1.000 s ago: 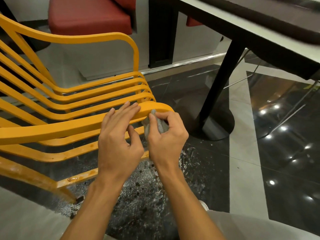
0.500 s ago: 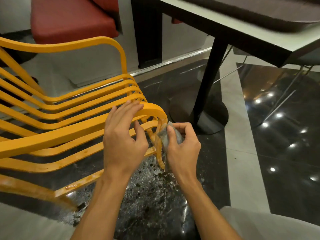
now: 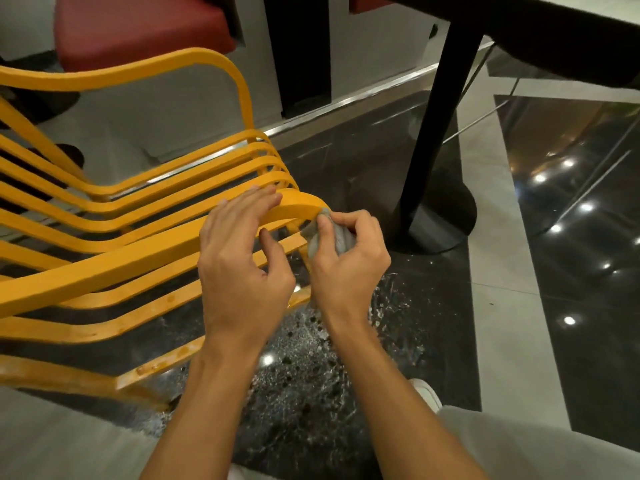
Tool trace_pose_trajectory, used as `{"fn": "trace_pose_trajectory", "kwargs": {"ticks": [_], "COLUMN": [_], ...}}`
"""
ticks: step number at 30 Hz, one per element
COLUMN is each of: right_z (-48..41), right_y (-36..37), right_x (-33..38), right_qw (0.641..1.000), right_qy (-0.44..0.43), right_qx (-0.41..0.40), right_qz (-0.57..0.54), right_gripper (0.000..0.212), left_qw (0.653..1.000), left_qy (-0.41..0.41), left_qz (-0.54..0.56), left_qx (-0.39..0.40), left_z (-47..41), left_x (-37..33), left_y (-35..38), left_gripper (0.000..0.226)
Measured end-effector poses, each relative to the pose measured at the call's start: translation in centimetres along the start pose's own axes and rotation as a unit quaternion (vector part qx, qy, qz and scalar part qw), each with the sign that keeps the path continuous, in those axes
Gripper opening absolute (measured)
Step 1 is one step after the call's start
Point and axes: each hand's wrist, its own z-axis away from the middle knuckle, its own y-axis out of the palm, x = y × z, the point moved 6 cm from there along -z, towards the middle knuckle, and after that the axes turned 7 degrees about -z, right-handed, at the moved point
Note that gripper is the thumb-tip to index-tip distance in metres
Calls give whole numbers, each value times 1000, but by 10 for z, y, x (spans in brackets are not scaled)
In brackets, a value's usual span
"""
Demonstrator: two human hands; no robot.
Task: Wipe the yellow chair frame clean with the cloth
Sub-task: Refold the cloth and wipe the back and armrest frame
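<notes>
Now, nearest to us, the dark floor point(image 3: 311, 382) under the chair front is speckled with wet splashes, and the lowest slats point(image 3: 162, 363) of the yellow chair frame point(image 3: 121, 261) carry brownish spots, so we judge that part not yet wiped.

Just above, our left hand point(image 3: 242, 268) lies on the near armrest close to its front bend. The fingers are nearly straight and together on top, with the thumb below the rail; it steadies rather than grips.

Our right hand point(image 3: 346, 265) pinches the bunched grey cloth point(image 3: 329, 239) between thumb and curled fingers. Half a second ago the cloth was lower, on the upright below the bend. It has since climbed back and now touches the outer edge of the bend itself, where it was a second ago. We read this as one down-and-up rubbing stroke over the front corner, which suggests that corner is nearly done.

Farther off stand the far armrest point(image 3: 207, 60), the black table pedestal point(image 3: 440, 140) and a red seat point(image 3: 138, 26).
</notes>
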Motion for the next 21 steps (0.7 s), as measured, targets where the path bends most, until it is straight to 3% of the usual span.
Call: {"fn": "trace_pose_trajectory", "kwargs": {"ticks": [6, 12, 17, 21], "right_z": [5, 2, 0, -4], "right_y": [13, 4, 11, -4], "right_x": [19, 4, 17, -5], "right_qw": [998, 1000, 998, 1000], "right_qy": [-43, -1, -52, 6], "right_qx": [40, 1, 43, -7], "right_qz": [-9, 1, -12, 11], "right_gripper": [9, 11, 7, 11], "left_qw": [1000, 1000, 1000, 1000], "left_qy": [8, 2, 2, 0], "left_qz": [2, 6, 8, 12], "left_qx": [0, -12, -9, -10], "left_z": [1, 0, 0, 0], "left_x": [1, 1, 1, 1], "left_y": [-1, -1, -1, -2], "left_gripper": [44, 45, 44, 44]}}
